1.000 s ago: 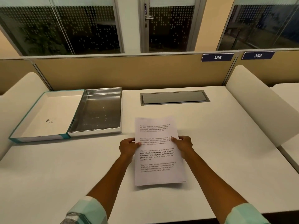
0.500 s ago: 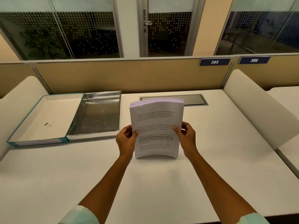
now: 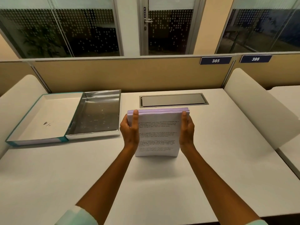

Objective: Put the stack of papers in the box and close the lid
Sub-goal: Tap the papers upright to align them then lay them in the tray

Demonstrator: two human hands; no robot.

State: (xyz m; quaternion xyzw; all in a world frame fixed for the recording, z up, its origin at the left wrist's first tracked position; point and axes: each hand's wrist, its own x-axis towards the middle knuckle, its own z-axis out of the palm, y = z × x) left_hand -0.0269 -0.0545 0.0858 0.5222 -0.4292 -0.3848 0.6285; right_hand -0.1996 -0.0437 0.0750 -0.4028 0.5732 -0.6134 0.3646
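Observation:
A thick stack of papers [image 3: 158,133] with printed text stands upright on its bottom edge in the middle of the desk. My left hand [image 3: 129,130] grips its left edge and my right hand [image 3: 186,129] grips its right edge, fingers curled over the top corners. To the left lies the open box: a silver-lined tray [image 3: 95,114] with nothing in it, and, joined to its left side, the white-lined teal lid [image 3: 40,117] lying flat and open.
A grey cable hatch [image 3: 173,100] is set into the white desk [image 3: 211,168] behind the papers. Tan partition panels run along the back, and rounded white dividers [image 3: 259,108] stand at both sides. Glass walls and a door lie beyond.
The stack went from lying flat on the desk to standing upright on its bottom edge. Both hands slid up from its middle to the top corners.

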